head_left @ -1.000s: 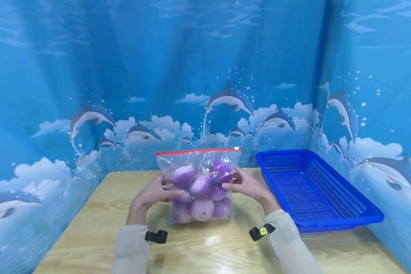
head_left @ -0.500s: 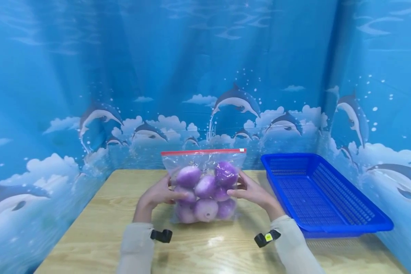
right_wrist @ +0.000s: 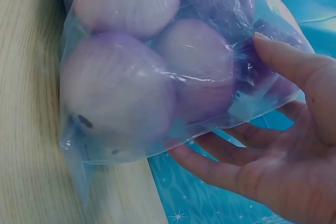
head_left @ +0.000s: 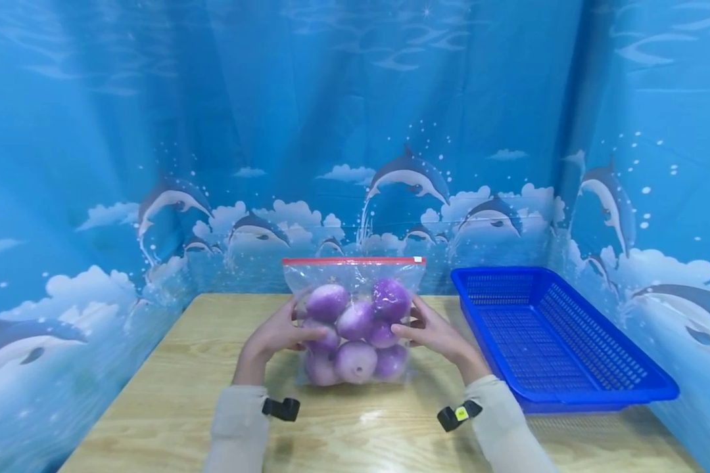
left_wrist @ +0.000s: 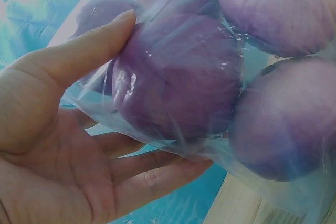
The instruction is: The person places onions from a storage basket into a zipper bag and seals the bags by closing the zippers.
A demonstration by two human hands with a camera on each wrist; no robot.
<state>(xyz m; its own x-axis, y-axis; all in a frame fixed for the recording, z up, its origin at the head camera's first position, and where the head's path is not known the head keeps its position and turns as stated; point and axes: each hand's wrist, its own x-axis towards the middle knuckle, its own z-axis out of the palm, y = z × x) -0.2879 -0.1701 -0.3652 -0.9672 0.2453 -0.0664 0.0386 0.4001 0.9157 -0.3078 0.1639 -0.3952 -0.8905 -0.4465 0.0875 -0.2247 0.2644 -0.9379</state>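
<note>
A clear zip bag point(head_left: 355, 261) with a red top strip and a white slider stands upright at the middle of the table. Several purple onions point(head_left: 356, 361) fill it. The left hand point(head_left: 275, 332) grips the bag's left side, its thumb on the front and its fingers behind. On the opposite side the right hand point(head_left: 438, 330) holds it the same way. In the left wrist view, the thumb of the left hand point(left_wrist: 63, 166) presses the film over an onion point(left_wrist: 178, 77). The right wrist view has the fingers of the right hand point(right_wrist: 278, 166) spread behind the bag.
To the right, a blue plastic basket point(head_left: 580, 396) with perforated walls sits on the wooden table point(head_left: 367, 447). A blue curtain point(head_left: 355, 98) printed with dolphins hangs behind the table and along both sides. Black wrist cameras are strapped over light sleeves.
The bag's red strip has gone from slightly slanted to level, with both hands keeping their hold. The whole head view has shifted a little, so everything appears farther right.
</note>
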